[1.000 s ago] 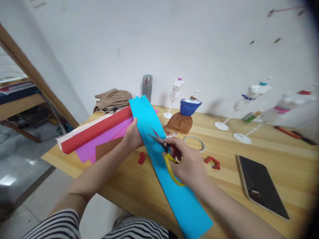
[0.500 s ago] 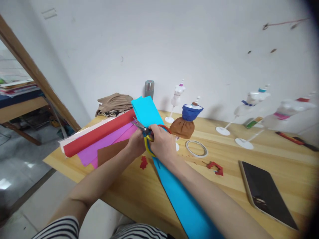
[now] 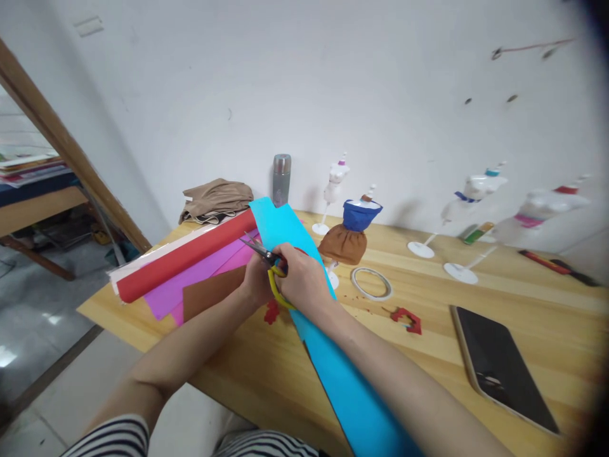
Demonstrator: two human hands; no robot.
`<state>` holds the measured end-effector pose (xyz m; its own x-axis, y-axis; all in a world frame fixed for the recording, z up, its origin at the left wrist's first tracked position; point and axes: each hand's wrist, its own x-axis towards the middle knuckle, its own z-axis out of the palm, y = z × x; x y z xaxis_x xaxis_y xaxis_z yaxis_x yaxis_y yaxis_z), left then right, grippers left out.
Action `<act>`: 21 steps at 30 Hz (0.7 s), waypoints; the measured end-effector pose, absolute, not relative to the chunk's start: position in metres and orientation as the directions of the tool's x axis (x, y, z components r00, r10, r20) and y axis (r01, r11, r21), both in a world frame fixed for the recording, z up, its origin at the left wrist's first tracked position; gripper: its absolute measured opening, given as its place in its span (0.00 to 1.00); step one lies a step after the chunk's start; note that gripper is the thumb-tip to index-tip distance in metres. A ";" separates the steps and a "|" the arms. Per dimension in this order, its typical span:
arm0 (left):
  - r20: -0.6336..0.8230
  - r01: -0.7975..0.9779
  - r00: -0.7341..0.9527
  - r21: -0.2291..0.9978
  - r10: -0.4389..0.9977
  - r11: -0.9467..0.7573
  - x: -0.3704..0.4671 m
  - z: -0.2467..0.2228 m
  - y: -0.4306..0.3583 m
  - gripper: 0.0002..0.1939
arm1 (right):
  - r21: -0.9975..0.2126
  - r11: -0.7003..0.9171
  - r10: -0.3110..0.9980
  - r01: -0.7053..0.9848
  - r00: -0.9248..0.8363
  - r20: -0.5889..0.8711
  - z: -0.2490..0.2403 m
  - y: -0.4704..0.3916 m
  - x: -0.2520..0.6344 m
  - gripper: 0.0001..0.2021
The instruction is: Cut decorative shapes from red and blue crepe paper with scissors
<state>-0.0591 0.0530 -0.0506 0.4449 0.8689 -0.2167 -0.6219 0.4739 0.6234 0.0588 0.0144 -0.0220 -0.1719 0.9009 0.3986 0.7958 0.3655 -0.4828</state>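
My right hand (image 3: 304,276) is wrapped round the scissors (image 3: 259,249), which have yellow and red handles; their blades point up and left. My left hand (image 3: 257,279) is closed right beside the blades, at the left edge of a long bright blue sheet (image 3: 352,387). It seems to grip that sheet, though its fingertips are hidden behind the scissors and my right hand. The sheet runs from beyond my hands, under my right forearm, to the table's front edge. A small red scrap (image 3: 271,312) lies just below my hands.
Left are a red roll (image 3: 188,257), purple sheets (image 3: 166,289), a brown sheet (image 3: 209,295) and folded brown cloth (image 3: 219,197). A flask (image 3: 281,181) and several mannequins stand along the wall. Right lie a tape roll (image 3: 372,284), a red offcut (image 3: 406,322) and a tablet (image 3: 502,368).
The scissors have shifted slightly left and down, with their blades slightly apart. The blue sheet's far end has dropped and bent. The whole view has moved a little.
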 end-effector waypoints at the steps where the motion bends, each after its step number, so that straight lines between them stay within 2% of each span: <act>1: -0.209 -0.626 0.446 0.622 0.870 0.470 -0.059 -0.051 0.052 0.23 | -0.495 0.363 0.902 0.789 -0.165 0.399 -0.023 0.015 0.059 0.16; 8: -0.209 -0.627 0.443 0.623 0.872 0.468 -0.056 -0.058 0.057 0.16 | -0.654 0.404 0.896 0.639 -0.132 0.425 -0.017 0.014 0.073 0.16; 11: -0.226 -0.616 0.451 0.621 0.864 0.484 -0.058 -0.058 0.061 0.22 | -0.755 0.407 0.899 0.513 -0.081 0.430 -0.012 0.004 0.097 0.13; 13: -0.201 -0.597 0.511 0.617 0.835 0.514 -0.064 -0.058 0.065 0.29 | -0.870 0.380 0.924 0.314 -0.086 0.372 -0.012 -0.006 0.118 0.14; 16: -0.154 -0.591 0.567 0.607 0.809 0.530 -0.074 -0.059 0.071 0.37 | -0.985 0.162 0.967 0.053 -0.205 0.148 -0.021 -0.024 0.153 0.20; 19: -0.216 -0.611 0.475 0.616 0.853 0.496 -0.082 -0.056 0.080 0.38 | -0.997 -0.060 0.940 -0.048 -0.339 -0.041 -0.037 -0.043 0.182 0.22; 21: -0.243 -0.644 0.383 0.621 0.891 0.447 -0.084 -0.050 0.086 0.36 | -0.971 -0.223 0.870 -0.083 -0.467 -0.160 -0.047 -0.054 0.195 0.23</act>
<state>-0.0835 0.0862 -0.0504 0.3833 0.8910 -0.2435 -0.6440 0.4467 0.6210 0.1947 -0.0536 -0.0475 -0.4671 0.8696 -0.1603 -0.0827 -0.2234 -0.9712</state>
